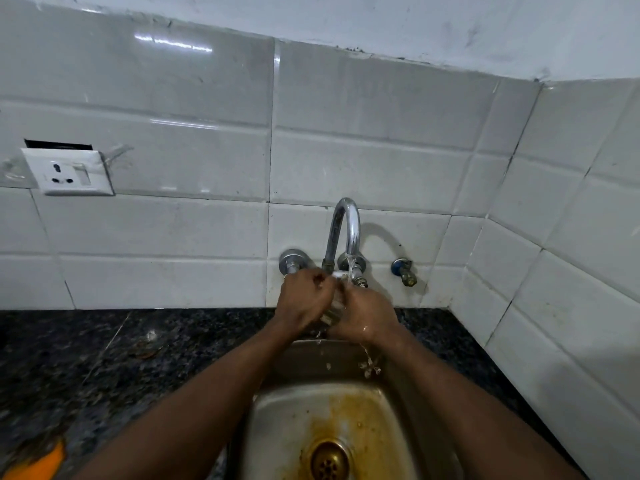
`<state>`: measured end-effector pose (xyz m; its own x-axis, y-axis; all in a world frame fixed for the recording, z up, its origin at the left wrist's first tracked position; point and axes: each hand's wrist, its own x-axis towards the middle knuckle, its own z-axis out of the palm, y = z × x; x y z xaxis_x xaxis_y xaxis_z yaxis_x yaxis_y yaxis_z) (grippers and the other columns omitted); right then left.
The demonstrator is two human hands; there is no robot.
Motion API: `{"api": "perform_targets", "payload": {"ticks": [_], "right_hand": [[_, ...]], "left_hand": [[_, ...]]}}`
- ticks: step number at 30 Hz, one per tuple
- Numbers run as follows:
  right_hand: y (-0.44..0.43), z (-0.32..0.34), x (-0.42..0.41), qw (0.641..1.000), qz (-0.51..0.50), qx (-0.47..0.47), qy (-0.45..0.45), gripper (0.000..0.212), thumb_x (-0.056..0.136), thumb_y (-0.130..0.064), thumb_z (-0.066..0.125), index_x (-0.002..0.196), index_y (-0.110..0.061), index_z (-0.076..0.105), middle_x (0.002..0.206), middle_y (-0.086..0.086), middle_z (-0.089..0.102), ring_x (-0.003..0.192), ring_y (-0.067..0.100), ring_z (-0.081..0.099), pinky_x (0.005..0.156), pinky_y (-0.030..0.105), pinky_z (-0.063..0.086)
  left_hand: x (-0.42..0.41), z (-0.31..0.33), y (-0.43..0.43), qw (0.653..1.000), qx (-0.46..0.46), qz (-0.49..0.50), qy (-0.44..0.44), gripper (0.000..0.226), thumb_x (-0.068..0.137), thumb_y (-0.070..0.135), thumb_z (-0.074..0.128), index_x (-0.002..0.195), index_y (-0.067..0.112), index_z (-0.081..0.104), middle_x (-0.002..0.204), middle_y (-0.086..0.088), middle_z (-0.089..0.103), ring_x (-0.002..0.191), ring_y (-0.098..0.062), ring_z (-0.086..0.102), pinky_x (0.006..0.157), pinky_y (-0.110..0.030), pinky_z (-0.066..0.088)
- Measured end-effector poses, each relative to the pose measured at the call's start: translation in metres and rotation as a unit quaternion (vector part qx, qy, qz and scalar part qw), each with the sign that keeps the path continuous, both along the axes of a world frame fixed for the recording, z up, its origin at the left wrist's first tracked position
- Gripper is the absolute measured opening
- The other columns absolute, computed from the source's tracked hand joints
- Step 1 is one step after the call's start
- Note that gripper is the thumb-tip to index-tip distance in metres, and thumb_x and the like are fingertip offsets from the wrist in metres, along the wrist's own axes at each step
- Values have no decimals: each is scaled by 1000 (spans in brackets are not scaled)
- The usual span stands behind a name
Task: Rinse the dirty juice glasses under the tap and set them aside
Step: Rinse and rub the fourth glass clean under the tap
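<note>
A clear juice glass [335,304] is held between both hands right under the curved chrome tap [344,230], above the back of the steel sink [277,427]. Water runs from the spout onto the glass rim and drips off my right wrist. My left hand [304,299] grips the glass from the left with curled fingers. From the right, my right hand [369,317] wraps around it. Most of the glass is hidden by the fingers. Another clear glass [149,342] stands on the dark granite counter [86,368] to the left, blurred.
The sink bottom is rust-stained around a brass drain [329,462]. Tap valves [291,260] and a blue-capped valve [403,270] stick out of the white tiled wall. A wall socket [67,173] is at the left. An orange object [41,462] lies at the lower left.
</note>
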<state>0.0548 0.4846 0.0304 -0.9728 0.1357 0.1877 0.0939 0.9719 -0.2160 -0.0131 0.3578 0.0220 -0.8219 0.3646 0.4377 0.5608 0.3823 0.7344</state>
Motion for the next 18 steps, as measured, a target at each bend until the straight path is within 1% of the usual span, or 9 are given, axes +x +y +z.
{"api": "perform_targets", "payload": {"ticks": [2, 3, 7, 9, 11, 13, 14, 16, 18], "right_hand": [[3, 12, 2, 987, 9, -134, -87, 61, 64, -38, 83, 117, -24, 54, 108, -4, 65, 90, 11, 60, 82, 29, 52], [3, 13, 2, 982, 6, -154, -112, 62, 63, -35, 84, 117, -24, 54, 108, -4, 64, 90, 11, 61, 82, 31, 54], [-10, -6, 2, 1000, -5, -13, -13, 73, 66, -37, 83, 129, -24, 49, 115, -4, 64, 96, 16, 63, 84, 32, 54], [-10, -5, 4, 1000, 9, -27, 7, 69, 68, -38, 83, 127, -23, 49, 114, -3, 64, 98, 16, 63, 86, 31, 54], [-1, 6, 4, 988, 27, -139, -58, 58, 68, -28, 84, 118, -23, 54, 106, -4, 64, 94, 13, 63, 82, 28, 53], [1, 13, 6, 963, 48, -237, -117, 55, 65, -19, 84, 113, -24, 57, 104, -5, 65, 95, 14, 64, 80, 27, 54], [0, 12, 4, 970, 43, -215, -107, 57, 63, -21, 84, 114, -23, 58, 104, -4, 66, 95, 15, 64, 80, 29, 55], [-7, 2, 0, 996, 14, -68, -47, 61, 64, -34, 82, 118, -23, 56, 103, -4, 66, 91, 17, 64, 81, 35, 55], [-11, -12, -5, 1000, -7, 25, 7, 62, 68, -46, 77, 121, -23, 52, 104, -2, 65, 87, 20, 65, 81, 37, 56]], "left_hand": [[-1, -5, -6, 996, 4, -40, 82, 29, 94, 37, 54, 100, 14, 71, 89, -1, 71, 76, -10, 64, 66, -22, 49], [-2, -5, -6, 996, -7, -41, 79, 30, 94, 37, 53, 99, 14, 71, 86, 0, 71, 75, -11, 63, 66, -25, 49], [0, 5, 4, 993, -117, 14, -27, 39, 102, 36, 43, 83, 11, 66, 76, -4, 68, 72, -19, 67, 74, -37, 58], [-1, 2, 5, 997, -72, 14, -39, 41, 99, 42, 45, 84, 12, 68, 81, -5, 71, 73, -17, 68, 74, -38, 60], [1, 0, 2, 1000, -23, -11, 16, 37, 96, 44, 51, 94, 13, 71, 87, -1, 71, 76, -13, 66, 73, -31, 57], [3, 0, 0, 995, -33, -37, 81, 30, 93, 38, 53, 97, 15, 72, 86, 0, 71, 75, -13, 64, 69, -27, 52], [3, 0, 2, 996, -42, -26, 79, 28, 93, 34, 52, 91, 14, 71, 80, 0, 69, 72, -15, 64, 64, -26, 49], [2, 3, 8, 997, -74, 32, 8, 32, 96, 30, 49, 77, 13, 68, 69, 1, 63, 66, -18, 62, 55, -26, 43], [1, 5, 11, 993, -86, 66, -50, 37, 98, 30, 47, 70, 12, 64, 66, 0, 62, 65, -19, 62, 55, -28, 47]]}}
